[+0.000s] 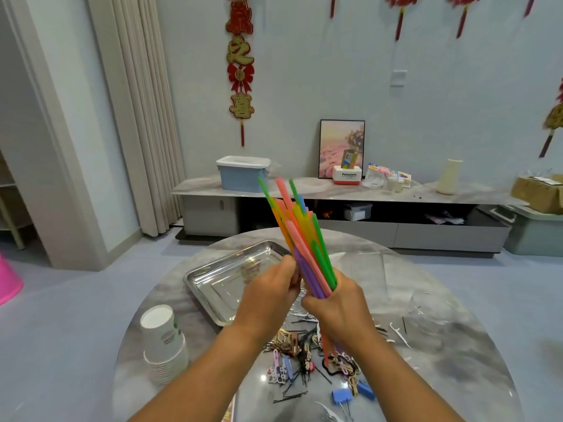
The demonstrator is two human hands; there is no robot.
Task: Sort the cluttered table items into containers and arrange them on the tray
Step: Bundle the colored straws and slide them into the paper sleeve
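Observation:
A bundle of coloured straws [300,236] stands nearly upright above the round marble table [475,354], leaning a little to the left. My right hand [338,306] grips the bundle low down. My left hand [271,287] pinches the straws at the bundle's left side, just above the right hand. Behind the hands lies a shiny steel tray [219,278], with nothing visible in it. A stack of white paper cups [163,339] stands at the table's left. Hair clips, bobby pins and blue binder clips [316,360] lie scattered under my arms.
Clear glass containers [432,303] stand at the table's right, with floss picks [399,330] beside them. Behind the table runs a low cabinet with a blue lidded box [242,173], a framed picture and small packets. A pink stool [9,281] stands on the floor far left.

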